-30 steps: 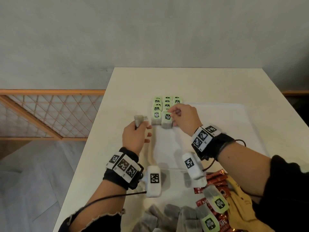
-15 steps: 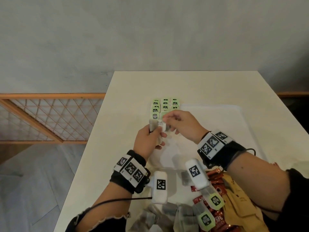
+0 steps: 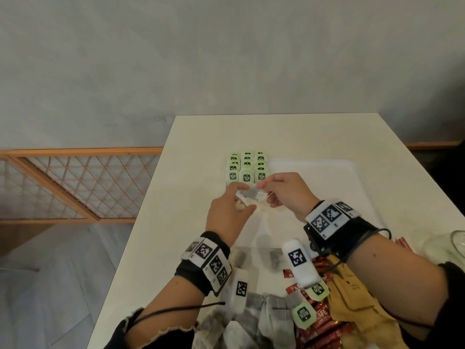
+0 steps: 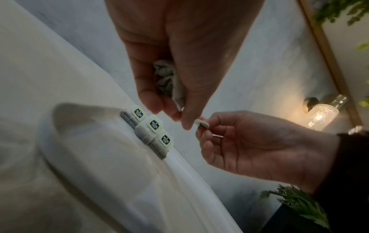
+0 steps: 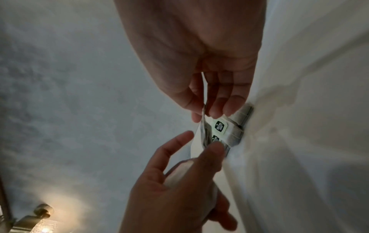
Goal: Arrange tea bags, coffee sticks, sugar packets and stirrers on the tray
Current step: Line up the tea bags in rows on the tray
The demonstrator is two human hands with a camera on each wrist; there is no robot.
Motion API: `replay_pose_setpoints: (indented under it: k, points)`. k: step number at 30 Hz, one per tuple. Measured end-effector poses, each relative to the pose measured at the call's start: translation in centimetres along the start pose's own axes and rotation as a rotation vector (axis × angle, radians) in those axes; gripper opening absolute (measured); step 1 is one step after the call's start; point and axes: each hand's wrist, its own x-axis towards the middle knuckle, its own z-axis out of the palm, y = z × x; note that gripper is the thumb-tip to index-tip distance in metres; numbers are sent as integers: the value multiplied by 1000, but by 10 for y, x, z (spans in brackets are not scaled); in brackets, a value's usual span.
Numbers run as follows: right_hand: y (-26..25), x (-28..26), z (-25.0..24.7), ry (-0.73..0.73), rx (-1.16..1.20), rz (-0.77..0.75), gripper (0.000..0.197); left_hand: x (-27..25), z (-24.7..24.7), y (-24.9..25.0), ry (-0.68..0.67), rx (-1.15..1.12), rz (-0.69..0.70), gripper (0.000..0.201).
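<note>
Tea bags with green tags lie in three neat rows [image 3: 246, 167] at the far left corner of the white tray [image 3: 327, 177]. Just in front of them my two hands meet above the tray. My left hand [image 3: 236, 195] cups a small bunch of tea bags [image 4: 164, 78] in its palm. My right hand [image 3: 261, 188] pinches one tea bag [image 3: 253, 196] between thumb and fingers at the left hand's fingertips. In the right wrist view this tea bag [image 5: 204, 134] hangs from the right hand [image 5: 205, 115] just off the nearest row.
A heap of loose tea bags [image 3: 251, 318], red coffee sticks [image 3: 319, 321] and yellow packets [image 3: 359, 306] lies at the table's near edge under my forearms. A glass jar [image 3: 453, 245] stands at the right. A wooden lattice railing [image 3: 75, 182] runs left of the table.
My left hand has moved right and forward to meet the right hand. The right hand has drawn back from the rows and now pinches a tea bag from the left hand's bunch.
</note>
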Motion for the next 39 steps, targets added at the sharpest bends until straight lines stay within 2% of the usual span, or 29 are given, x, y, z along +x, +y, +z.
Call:
replay_pose_setpoints:
  k: [4,7,12,14,18,21,24,31,35,39]
  points:
    - [-4,-7,2,-66,73,35,15,3,5,5,27,110,33,9]
    - [-6,-10,-1,-95,23,-5,21,7,3,4,25,80,23,6]
    - [-6,-11,-2,-125,-488,-294,14,8,-4,7,-36,-42,-67,12]
    - [-6,-9,-2,-108,-565,-337,14,7,-6,8,-83,-95,-113,14]
    - [-4,-2,-1,-111,-605,-308,11,12,-15,4,-38,-187,-217,18]
    - [2,2,3,-231,-553,-224,3,20,-24,-4,47,-181,-255,18]
    - [8,11,11,-322,-510,-157,4,26,-30,-10,105,-159,-280,23]
    - [4,48,40,-112,-567,-228,6,36,-28,-25,78,-177,-343,36]
    - [4,67,51,4,-621,-277,10,39,-27,-30,62,-269,-422,29]
    - [5,77,54,21,-640,-280,10,39,-26,-31,31,-354,-467,26]
